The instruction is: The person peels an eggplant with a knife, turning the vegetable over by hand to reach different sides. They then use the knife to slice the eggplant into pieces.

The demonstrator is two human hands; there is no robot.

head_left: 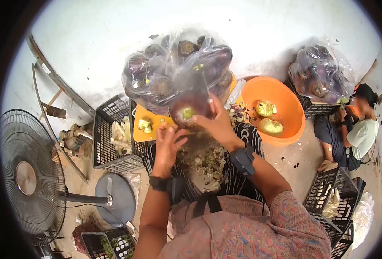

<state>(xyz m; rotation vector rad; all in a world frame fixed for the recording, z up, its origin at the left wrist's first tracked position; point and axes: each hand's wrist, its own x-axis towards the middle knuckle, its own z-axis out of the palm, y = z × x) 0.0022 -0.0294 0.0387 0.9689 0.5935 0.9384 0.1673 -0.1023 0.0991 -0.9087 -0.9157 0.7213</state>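
A large dark purple eggplant (179,105) with a pale green cut spot is in front of me, over the yellow board (144,134). My right hand (219,125) has its thumb against the eggplant's side and is closed around a knife (205,81), whose thin blade points up and away, blurred. Just below the eggplant's left side, my left hand (167,140) has its fingers partly spread, fingertips right at the eggplant's lower edge. A clear plastic bag (156,93) full of eggplants rises behind. Pale green trimmed pieces (144,125) lie on the board's left part.
An orange basin (292,123) on the right holds two peeled pieces. Black crates (106,114) stand left and lower right (329,194). A standing fan (31,172) is at far left. Scraps (204,166) litter the floor between my legs. Another person (359,134) sits at right near a second eggplant bag (318,73).
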